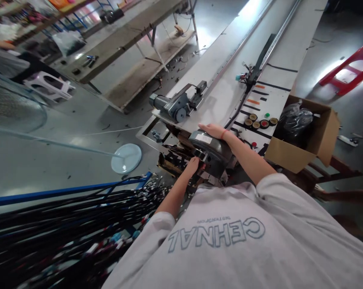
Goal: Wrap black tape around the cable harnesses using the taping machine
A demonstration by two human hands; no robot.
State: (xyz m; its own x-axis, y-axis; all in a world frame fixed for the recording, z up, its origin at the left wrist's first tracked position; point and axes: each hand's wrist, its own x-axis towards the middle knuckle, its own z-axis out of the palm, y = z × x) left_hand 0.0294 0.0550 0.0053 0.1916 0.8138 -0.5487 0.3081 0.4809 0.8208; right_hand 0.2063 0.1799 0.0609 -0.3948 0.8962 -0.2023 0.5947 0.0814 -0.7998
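Note:
In the head view, a dark grey rounded machine housing with a white label sits at the near end of the long white table, close to my body. My right hand lies across its top, fingers stretched out over the curved cover. Beside the lower left side of the housing is my left hand, its fingers closed near a dark round part. What they hold is too small to make out. A grey taping machine with a round wheel stands on the table just beyond my hands.
Black cable bundles hang along a blue rail at left. A cardboard box with plastic-wrapped contents stands at right, near several tape rolls. A white stool, a red stool and a seated person are farther off.

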